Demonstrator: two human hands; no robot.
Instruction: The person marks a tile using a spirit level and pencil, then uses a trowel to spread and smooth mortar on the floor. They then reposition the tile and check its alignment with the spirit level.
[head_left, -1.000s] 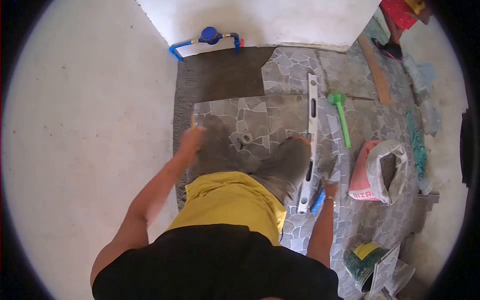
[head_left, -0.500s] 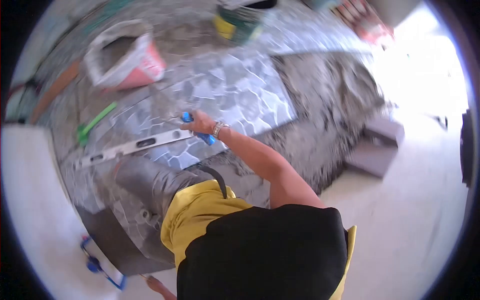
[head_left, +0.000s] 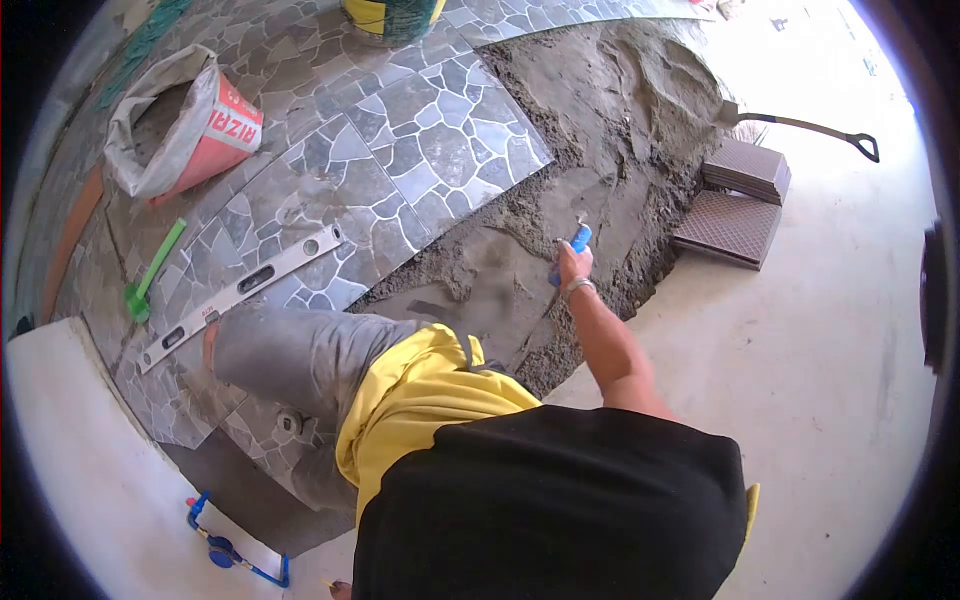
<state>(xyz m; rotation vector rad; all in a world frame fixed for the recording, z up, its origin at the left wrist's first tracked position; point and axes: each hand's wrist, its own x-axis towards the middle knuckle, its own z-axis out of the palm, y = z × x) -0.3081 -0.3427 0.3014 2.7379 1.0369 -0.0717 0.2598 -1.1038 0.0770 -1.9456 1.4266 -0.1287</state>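
Observation:
My right hand [head_left: 573,262] is closed around the blue handle of a trowel [head_left: 582,237] above the wet mortar bed [head_left: 620,190]. A bit of metal shows at the handle's upper end; the blade cannot be made out clearly. Only part of my left hand [head_left: 342,590] shows at the bottom edge, with a thin yellowish tip sticking out beside it. A silver spirit level [head_left: 240,292] lies across the stone-patterned tiles [head_left: 440,140] near my bent knee. Left of the level, a green-handled mallet [head_left: 158,262] rests on the tiles.
An open cement sack [head_left: 215,135] stands at the upper left, and a green-and-yellow bucket [head_left: 392,22] at the top. Stacked brown tiles [head_left: 735,220] and a shovel [head_left: 810,127] lie right of the mortar. A blue-handled tool [head_left: 222,550] is at the lower left beside the white wall.
My right hand has moved right with the trowel, from over the level and tiles to over the mortar. The level now lies uncovered. The view has shifted and is sharper.

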